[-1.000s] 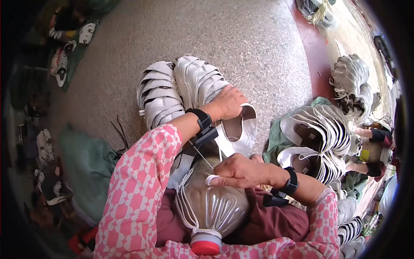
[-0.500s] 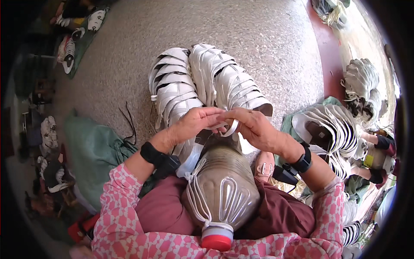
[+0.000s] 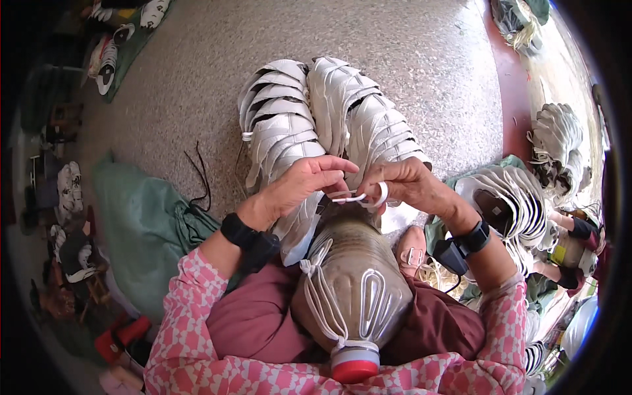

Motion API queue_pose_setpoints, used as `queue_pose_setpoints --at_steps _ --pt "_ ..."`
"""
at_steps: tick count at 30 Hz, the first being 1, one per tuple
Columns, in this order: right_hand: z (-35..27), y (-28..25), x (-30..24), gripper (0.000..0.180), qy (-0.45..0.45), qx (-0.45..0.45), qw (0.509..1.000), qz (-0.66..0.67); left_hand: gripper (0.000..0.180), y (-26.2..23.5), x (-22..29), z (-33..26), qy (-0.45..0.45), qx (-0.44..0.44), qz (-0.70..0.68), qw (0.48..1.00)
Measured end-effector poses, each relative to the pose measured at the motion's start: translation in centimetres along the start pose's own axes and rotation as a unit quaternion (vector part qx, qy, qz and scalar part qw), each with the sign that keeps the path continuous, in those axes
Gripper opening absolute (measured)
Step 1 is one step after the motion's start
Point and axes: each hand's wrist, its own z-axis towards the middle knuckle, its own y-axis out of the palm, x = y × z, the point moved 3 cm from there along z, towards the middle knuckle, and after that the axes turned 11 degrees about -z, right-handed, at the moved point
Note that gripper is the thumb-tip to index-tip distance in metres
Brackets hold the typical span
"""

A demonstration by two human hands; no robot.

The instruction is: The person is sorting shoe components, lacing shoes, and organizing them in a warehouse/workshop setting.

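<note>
- A white lace (image 3: 349,198) is pinched in the bent fingers of the right hand (image 3: 411,187), and its pale end is pointed leftward into the gap between the two hands.
- The thumb and forefinger of the left hand (image 3: 309,184) are spread close around that end; whether it is gripped or only approached cannot be told.
- The lace is probably held this way so that its tip is left free and in plain sight. A white band is seen at the right fingers, but lace and tape cannot be told apart there.
- A white shoe upper (image 3: 399,217) is partly seen just below the right fingers; the rest of it is hidden.
- Nearer the body than the fingers, a large clear bottle (image 3: 349,257) is set between the thighs, seemingly so that it is kept steady. More laces (image 3: 334,296) are tied at its neck, perhaps so that they are kept within reach.
- Beyond the fingers, two rows of pale shoe uppers (image 3: 283,125) are nested on the floor (image 3: 217,85), likely so that space is saved and order is kept.
- Left of the fingers, a green sack (image 3: 141,224) is laid; on the right, more stacked uppers (image 3: 517,201) are fanned out near a co-worker's arms.
- No brand, label or writing can be read on the lace, the bottle or the nearby uppers.
</note>
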Motion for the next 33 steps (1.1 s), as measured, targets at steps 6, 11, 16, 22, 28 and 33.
queue_pose_setpoints --at_steps 6,11,16,22,28,33 --pt "0.6 0.8 -1.1 0.021 -0.222 0.137 0.813 -0.520 0.039 1.0 0.3 0.8 -0.082 0.003 0.023 0.996" --pt "0.5 0.6 -1.1 0.023 -0.243 0.233 0.768 -0.545 0.040 1.3 1.0 1.7 -0.087 -0.063 -0.089 0.990" --pt "0.0 -0.7 -0.9 0.021 -0.267 0.248 0.799 -0.478 0.027 1.8 0.8 2.8 0.016 -0.005 0.003 1.000" --pt "-0.9 -1.6 2.0 0.020 0.055 0.226 0.950 0.210 0.018 0.5 1.5 2.1 0.090 0.077 0.424 0.898" --pt "-7.3 -5.1 9.1 0.030 0.157 0.272 0.942 0.121 0.012 -4.5 0.5 0.0 0.219 0.251 0.649 0.684" --pt "-6.9 -2.6 7.8 0.033 0.191 0.216 0.955 0.063 0.008 -2.6 1.2 1.3 0.303 0.254 0.664 0.635"
